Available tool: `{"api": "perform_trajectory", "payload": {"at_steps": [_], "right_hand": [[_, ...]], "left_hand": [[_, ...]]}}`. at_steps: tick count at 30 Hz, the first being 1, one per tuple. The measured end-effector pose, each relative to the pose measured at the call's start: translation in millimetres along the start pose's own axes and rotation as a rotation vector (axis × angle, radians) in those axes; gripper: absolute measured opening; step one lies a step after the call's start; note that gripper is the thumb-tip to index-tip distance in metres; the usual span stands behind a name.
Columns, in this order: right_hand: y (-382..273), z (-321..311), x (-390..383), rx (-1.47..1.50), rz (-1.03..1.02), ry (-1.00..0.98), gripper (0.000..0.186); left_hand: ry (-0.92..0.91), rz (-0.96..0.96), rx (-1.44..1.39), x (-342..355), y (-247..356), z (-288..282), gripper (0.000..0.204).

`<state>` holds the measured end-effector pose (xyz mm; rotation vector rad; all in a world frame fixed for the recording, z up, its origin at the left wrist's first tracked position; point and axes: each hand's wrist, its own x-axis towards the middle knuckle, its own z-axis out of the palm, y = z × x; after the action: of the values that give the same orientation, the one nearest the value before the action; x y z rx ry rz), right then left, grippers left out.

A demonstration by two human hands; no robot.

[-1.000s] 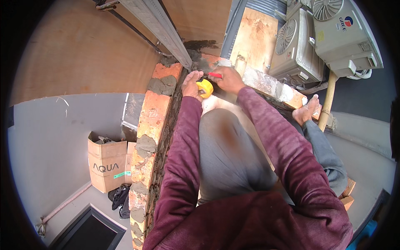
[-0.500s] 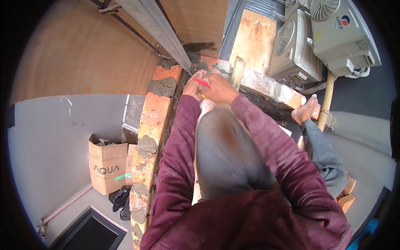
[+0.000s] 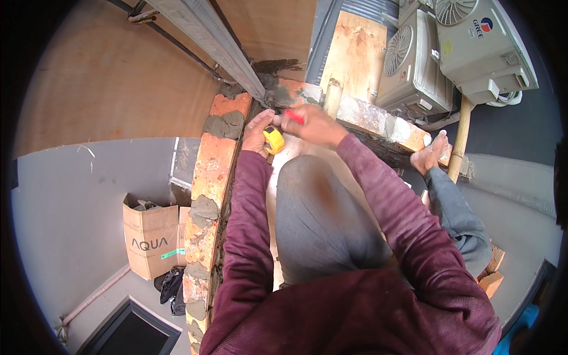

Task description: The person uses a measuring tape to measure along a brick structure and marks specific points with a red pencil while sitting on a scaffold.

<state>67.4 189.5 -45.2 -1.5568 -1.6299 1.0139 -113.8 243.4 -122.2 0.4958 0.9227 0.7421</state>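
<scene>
At the brick corner, my left hand (image 3: 255, 132) is closed round a yellow tape measure (image 3: 274, 140). Its black-edged case shows beside my palm, and the thumb and finger point toward the corner. Just right of it, my right hand (image 3: 315, 125), blurred by motion, grips a slim red pen (image 3: 294, 116); most of the pen lies hidden in the fingers. The fingertips of both hands are nearly touching. A patterned metal post (image 3: 228, 50) comes down to the mortar right beyond them. Brick courses with grey mortar (image 3: 223, 125) run along the left and across the far side.
My bent knee (image 3: 322, 207) rises below the hands, and my bare foot (image 3: 430, 152) rests on the right end of the bricks. Bamboo poles (image 3: 460, 139), a plywood board (image 3: 355, 53) and air-conditioner units (image 3: 417, 65) stand beyond. A cardboard box (image 3: 151, 236) sits lower left.
My left hand has moved slightly left and down, bringing the tape measure into fuller view. The right hand with the pen has drawn apart from it a little.
</scene>
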Motion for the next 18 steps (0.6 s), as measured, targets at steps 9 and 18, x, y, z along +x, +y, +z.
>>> {"api": "perform_trajectory", "payload": {"at_steps": [9, 18], "right_hand": [[12.8, 8.7, 46.0, 0.216, 0.269, 0.21, 0.026], [-36.1, 18.5, 34.8, -0.378, 0.019, -0.057, 0.021]], "left_hand": [[0.035, 0.069, 0.219, 0.9, 5.4, -11.9, 0.018], [0.044, 0.228, 0.384, 10.5, -15.9, 8.6, 0.02]]}}
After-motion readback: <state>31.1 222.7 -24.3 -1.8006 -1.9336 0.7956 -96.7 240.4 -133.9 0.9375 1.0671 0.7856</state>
